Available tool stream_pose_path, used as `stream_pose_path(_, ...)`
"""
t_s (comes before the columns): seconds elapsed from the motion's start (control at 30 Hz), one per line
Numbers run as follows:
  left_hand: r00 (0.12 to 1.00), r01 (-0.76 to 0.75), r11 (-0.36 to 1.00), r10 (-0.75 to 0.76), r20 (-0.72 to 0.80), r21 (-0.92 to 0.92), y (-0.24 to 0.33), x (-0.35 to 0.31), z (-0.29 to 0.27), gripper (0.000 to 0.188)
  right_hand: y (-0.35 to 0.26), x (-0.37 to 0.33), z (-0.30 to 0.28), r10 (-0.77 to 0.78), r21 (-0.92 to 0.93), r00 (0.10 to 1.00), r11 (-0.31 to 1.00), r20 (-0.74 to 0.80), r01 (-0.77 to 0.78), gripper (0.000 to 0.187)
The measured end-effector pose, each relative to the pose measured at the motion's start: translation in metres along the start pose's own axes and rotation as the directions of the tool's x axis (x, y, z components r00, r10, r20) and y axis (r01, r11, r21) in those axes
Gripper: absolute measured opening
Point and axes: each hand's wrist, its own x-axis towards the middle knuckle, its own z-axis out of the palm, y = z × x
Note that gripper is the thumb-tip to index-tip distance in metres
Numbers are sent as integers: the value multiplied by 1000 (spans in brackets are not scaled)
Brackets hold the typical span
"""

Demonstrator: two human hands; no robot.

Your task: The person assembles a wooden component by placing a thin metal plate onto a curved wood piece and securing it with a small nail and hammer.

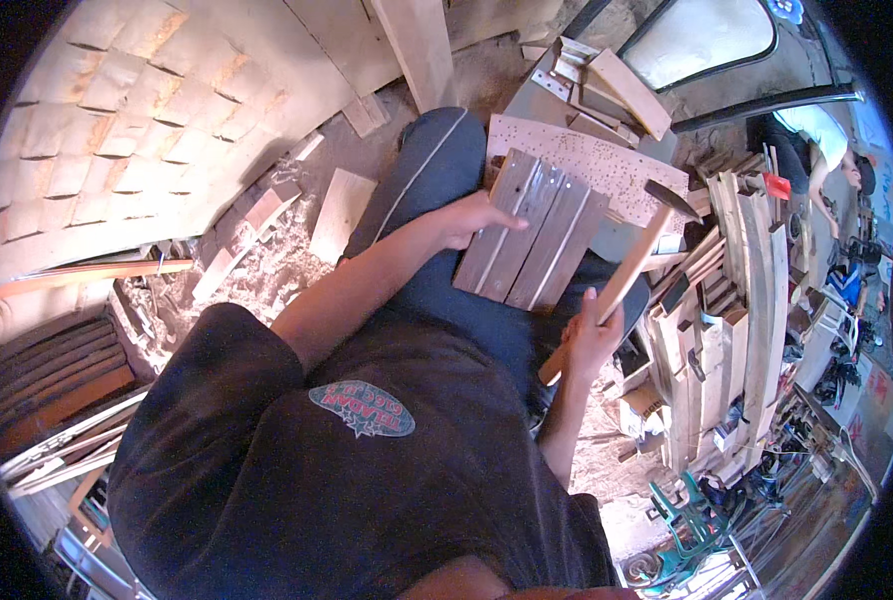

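Sawdust and offcuts litter the workshop floor (267, 270) around you; pale planks lean at your left, and a stack of cut wooden pieces (712, 330) stands upright at your right.

Your left hand (477, 218) lies flat, fingers spread, on the near edge of a small slatted panel (537, 240); the panel rests across your lap, its far end against a perforated board (592, 160) on a grey block; it is made of dark, grainy slats set side by side with light seams between them.

Your right hand (592, 335) is closed around the pale wooden handle of a hammer (632, 265), low on the shaft; the dark head (672, 198) hangs raised over the panel's right corner.

The panel looks stiff and fairly light, rough rather than slippery; it would likely tip on your knee, so pressing down near its edge, as you do, seems the sound hold; the hammer will feel head-heavy, and a grip toward the handle's end gives the swing.
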Motion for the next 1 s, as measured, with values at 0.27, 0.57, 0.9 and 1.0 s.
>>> stream_pose_path(0.27,959,-282,872,262,105,400,27,-73,54,71,-27,-15,-18,124,448,992,889,-40,-93,23)
stream_pose_path(0.57,889,-458,592,303,344,663,31,-129,96,68,4,-55,-50,-146,737,988,673,50,62,68)
stream_pose_path(0.9,827,-560,376,307,471,738,35,-165,109,65,24,-82,-63,-133,717,991,690,-1,93,61)
stream_pose_path(1.0,824,-564,361,309,476,743,36,-169,108,65,25,-85,-64,-136,711,991,696,0,96,59)
